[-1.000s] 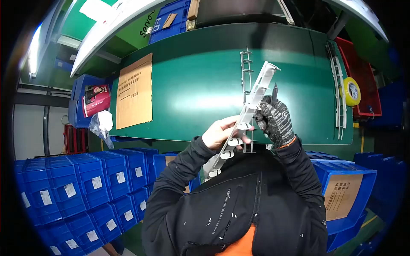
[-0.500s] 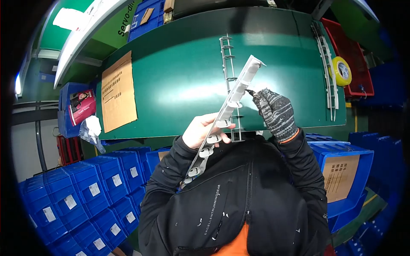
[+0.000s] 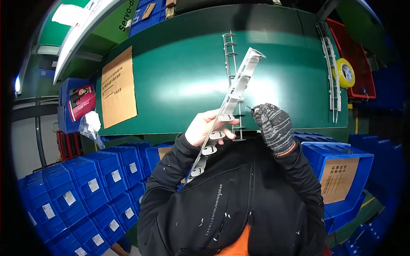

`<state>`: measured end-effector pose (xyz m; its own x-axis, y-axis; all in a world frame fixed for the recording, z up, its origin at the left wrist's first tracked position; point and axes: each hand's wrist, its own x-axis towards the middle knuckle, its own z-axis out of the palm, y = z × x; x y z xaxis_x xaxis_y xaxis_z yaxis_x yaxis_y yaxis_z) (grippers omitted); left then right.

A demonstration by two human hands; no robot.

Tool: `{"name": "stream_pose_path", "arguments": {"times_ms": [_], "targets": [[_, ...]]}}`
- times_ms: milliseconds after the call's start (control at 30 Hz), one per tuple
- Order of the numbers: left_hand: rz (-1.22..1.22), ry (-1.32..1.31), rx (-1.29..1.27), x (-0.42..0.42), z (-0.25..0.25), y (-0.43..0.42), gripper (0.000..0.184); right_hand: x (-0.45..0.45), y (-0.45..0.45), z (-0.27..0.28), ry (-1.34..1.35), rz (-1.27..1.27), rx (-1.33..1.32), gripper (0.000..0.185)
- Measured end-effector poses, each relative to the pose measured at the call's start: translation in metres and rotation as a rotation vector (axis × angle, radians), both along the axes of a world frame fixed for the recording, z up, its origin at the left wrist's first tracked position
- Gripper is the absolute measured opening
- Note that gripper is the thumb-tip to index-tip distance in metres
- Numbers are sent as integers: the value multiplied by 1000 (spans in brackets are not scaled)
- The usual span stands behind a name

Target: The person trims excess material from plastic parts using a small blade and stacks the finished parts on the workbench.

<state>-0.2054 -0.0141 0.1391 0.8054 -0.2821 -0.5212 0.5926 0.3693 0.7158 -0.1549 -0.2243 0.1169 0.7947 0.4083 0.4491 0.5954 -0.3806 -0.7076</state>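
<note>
A long pale strip [image 3: 232, 94] with several rounded tabs slants from the chest up over the green table. Bare and wrapped round its middle, my left hand [image 3: 208, 128] holds it. My right hand [image 3: 273, 128], in a grey striped glove, is closed on a dark pointed tool [image 3: 251, 109], whose tip shows at the fingers, just right of the strip and apart from it. Behind the strip, a thin ladder-like frame [image 3: 229, 54] lies on the table.
The green table [image 3: 179, 64] bears a cardboard sheet [image 3: 118, 87] at left. More ladder-like frames [image 3: 332, 72] and a yellow tape roll [image 3: 344, 73] are at right, beside a red bin [image 3: 363, 72]. Stacked blue crates [image 3: 85, 183] stand lower left, and a blue crate [image 3: 363, 170] lower right.
The dark tool was first upright in my right hand, then its tip was at the strip; now it is lower and away from it. The strip's angle has shifted slightly. The camera view has moved.
</note>
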Motion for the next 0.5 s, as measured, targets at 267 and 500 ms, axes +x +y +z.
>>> {"name": "stream_pose_path", "arguments": {"times_ms": [267, 500], "targets": [[-36, -43, -61, -1, -7, 1, 42, -4, 13, 23, 245, -51, -117, 15], [-34, -55, -76, -3, -11, 3, 47, 6, 4, 19, 181, -170, -80, 16]]}}
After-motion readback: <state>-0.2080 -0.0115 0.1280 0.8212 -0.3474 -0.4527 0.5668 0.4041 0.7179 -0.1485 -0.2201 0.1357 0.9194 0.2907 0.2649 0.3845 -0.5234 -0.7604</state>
